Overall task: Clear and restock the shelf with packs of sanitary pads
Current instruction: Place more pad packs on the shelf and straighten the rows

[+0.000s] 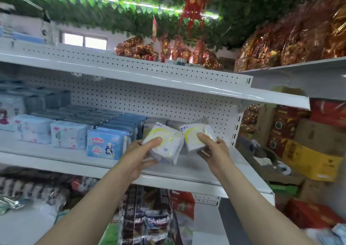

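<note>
- At the left of the middle shelf (74,167), blue-and-white pad packs (105,143) stood in upright rows, faces outward.
- The left hand (139,155) was raised to shelf height on an outstretched forearm. It gripped a white-and-yellow pad pack (164,141), thumb laid across the front face and fingers (149,162) curled under the lower edge.
- That pack was tilted just above the shelf's bare right end, with its upper corner close against a second white-and-yellow pack (193,138).
- The right hand (215,151) pinched the second pack from its right side, thumb on the face and the other fingers tucked behind. More grey-white packs sat just behind it, against the pegboard (149,102).
- Both packs looked light and squashy, wrapped in thin, probably slippery film. Holding them across the broad faces seemed safer than by the crimped seams.
</note>
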Tool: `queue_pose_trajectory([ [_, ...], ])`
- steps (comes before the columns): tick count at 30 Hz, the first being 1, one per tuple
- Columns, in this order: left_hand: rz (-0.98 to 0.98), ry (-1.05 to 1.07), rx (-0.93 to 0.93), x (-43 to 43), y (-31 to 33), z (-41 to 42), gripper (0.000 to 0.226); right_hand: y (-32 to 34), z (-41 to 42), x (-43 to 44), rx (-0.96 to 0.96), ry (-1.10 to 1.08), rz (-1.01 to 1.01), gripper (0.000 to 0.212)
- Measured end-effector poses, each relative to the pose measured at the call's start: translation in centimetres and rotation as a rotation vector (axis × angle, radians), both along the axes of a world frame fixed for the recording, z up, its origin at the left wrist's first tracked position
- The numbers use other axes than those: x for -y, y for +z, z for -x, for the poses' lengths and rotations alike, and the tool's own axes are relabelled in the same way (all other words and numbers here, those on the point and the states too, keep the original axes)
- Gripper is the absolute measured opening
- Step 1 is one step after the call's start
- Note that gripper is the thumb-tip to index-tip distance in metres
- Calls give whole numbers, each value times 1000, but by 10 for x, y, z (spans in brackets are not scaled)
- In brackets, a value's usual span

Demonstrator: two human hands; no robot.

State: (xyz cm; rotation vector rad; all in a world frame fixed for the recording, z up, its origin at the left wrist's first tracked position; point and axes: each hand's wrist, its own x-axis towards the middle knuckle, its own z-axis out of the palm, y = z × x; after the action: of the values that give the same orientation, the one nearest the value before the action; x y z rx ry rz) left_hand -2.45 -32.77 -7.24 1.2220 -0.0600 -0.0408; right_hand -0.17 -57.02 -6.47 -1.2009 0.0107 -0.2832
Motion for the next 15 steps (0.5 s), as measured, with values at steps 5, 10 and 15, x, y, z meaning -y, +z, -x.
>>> queue_pose_trajectory([
  [5,-64,-8,-10,3,3,-9,44,-4,-4,7,10,-28,56,60],
  [10,-155,-63,-10,1,6,-14,34,-4,-7,5,59,17,13,75],
  [15,-184,-89,-8,-5,2,-26,59,-6,-5,4,59,21,68,78],
])
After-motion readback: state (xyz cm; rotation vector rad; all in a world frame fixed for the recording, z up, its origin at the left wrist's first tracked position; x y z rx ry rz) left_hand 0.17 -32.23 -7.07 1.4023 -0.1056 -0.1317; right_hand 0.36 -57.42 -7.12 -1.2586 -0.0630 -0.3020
